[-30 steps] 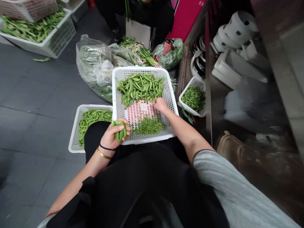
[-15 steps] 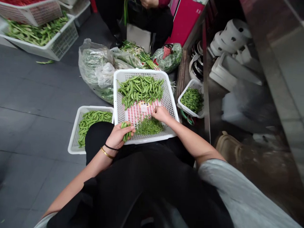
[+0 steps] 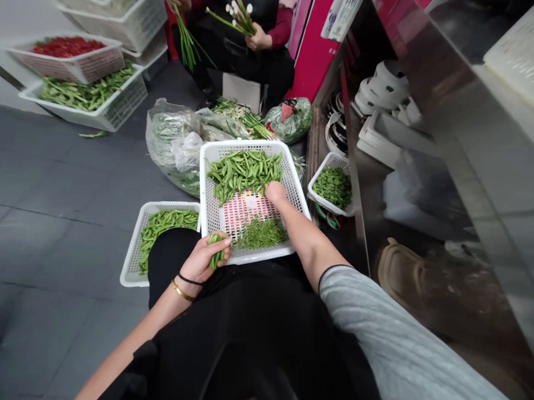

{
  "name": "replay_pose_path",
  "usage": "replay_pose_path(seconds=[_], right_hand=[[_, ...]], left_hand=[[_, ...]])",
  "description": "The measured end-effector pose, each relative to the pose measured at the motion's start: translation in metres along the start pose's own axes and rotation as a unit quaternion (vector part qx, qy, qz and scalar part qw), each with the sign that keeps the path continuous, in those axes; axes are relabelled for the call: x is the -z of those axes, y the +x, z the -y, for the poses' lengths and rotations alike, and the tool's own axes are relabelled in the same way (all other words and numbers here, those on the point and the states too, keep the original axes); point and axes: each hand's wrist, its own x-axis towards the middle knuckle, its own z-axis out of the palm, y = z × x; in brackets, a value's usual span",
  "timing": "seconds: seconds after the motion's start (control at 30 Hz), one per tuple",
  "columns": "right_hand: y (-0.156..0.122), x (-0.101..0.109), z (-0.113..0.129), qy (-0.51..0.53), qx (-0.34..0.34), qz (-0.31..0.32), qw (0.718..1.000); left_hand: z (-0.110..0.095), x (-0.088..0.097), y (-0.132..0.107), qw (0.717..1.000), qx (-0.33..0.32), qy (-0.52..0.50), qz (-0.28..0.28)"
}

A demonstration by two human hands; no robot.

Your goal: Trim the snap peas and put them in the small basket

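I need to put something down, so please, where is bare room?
Bare floor lies between the low pod basket and the stacked baskets. In the big basket, an open strip separates pods from small greens. Crowded: beyond the big basket, among plastic bags.

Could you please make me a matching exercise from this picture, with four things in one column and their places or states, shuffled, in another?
Column one
1. Left hand
2. Right hand
3. Fine green bits
4. Red produce

Column two
A. Heaped at the near end of the large white basket in front of the person
B. In a stacked basket at the picture's upper left
C. Closed around a few green pods
D. At the edge of the larger pod pile, fingertips hidden

Right pairs: 1-C, 2-D, 3-A, 4-B.
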Motion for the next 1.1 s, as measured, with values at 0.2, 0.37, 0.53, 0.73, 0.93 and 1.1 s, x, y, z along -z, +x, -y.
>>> replay_pose_path(seconds=[0.2,0.37,0.53,0.73,0.93,1.1], right_hand=[[-0.042,-0.007,-0.009,-0.01,0.058,-0.038,0.998],[-0.14,-0.033,-0.004,-0.029,0.346,-0.083,0.934],[-0.185,-0.027,0.007,0.079,0.488,-0.03,0.869],[-0.172,0.003,0.003,0.386,0.359,0.13,0.84],[-0.171,0.001,0.015,0.319,0.368,0.003,0.873],[-0.175,-0.012,0.031,0.09,0.381,-0.183,0.902]], left_hand=[[0.005,0.003,0.016,0.999,0.005,-0.01,-0.034],[0.012,-0.007,0.029,0.997,-0.03,0.02,-0.075],[0.015,-0.011,0.018,0.996,-0.063,0.034,-0.05],[0.006,-0.009,-0.004,0.999,-0.045,0.025,0.003],[0.008,-0.014,-0.007,0.998,-0.043,0.035,0.024],[0.017,-0.023,0.0,0.998,-0.039,-0.047,0.013]])
